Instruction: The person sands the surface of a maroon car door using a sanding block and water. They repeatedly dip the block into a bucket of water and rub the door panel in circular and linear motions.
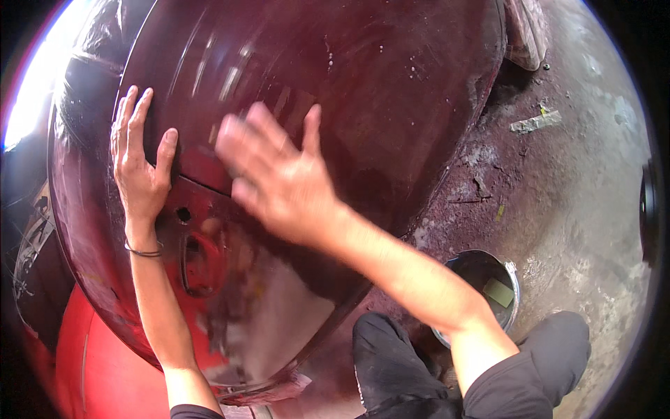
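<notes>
The dark-red car door panel [398,84] is positioned ahead, beneath both hands. The left hand [142,171] is laid along its left edge, fingers extended, grip released. The right hand [286,185], blurred, is held over the panel with fingers spread, grip released; contact cannot be determined. A bucket [481,262] containing a green pad [498,292] is placed to the panel's right.

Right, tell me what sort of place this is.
Probably a car body or paint workshop: there's a dark red car panel with an oval handle recess, and a bucket on a floor stained reddish beside it.
</notes>
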A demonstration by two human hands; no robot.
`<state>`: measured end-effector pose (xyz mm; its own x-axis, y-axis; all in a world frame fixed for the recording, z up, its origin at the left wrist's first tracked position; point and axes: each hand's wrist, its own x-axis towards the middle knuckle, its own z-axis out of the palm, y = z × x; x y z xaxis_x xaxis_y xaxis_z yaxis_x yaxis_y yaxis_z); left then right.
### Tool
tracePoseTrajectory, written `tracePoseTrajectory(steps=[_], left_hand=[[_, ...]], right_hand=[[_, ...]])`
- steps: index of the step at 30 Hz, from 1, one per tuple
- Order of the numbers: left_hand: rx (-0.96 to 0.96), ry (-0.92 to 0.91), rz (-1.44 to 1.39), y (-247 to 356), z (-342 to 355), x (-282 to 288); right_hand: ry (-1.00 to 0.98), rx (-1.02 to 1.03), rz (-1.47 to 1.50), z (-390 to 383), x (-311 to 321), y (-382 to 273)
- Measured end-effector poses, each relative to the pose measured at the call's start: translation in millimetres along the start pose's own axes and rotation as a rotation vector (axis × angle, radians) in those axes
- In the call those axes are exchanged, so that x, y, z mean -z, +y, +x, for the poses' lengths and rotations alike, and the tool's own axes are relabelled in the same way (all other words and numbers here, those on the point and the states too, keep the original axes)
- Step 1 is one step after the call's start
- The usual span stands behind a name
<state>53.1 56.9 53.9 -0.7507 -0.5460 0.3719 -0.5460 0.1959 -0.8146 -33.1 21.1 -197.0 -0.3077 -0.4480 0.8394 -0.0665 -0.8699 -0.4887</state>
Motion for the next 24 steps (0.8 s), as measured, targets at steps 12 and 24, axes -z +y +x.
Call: tracePoseTrajectory(steps=[12,24], left_hand=[[0.040,-0.038,-0.007,6,4,8],[0.053,-0.027,-0.011,8,9,6]], right_hand=[[0.143,-0.019,-0.221,43,29,60],[0.262,-0.200,-0.326,63,62,120]])
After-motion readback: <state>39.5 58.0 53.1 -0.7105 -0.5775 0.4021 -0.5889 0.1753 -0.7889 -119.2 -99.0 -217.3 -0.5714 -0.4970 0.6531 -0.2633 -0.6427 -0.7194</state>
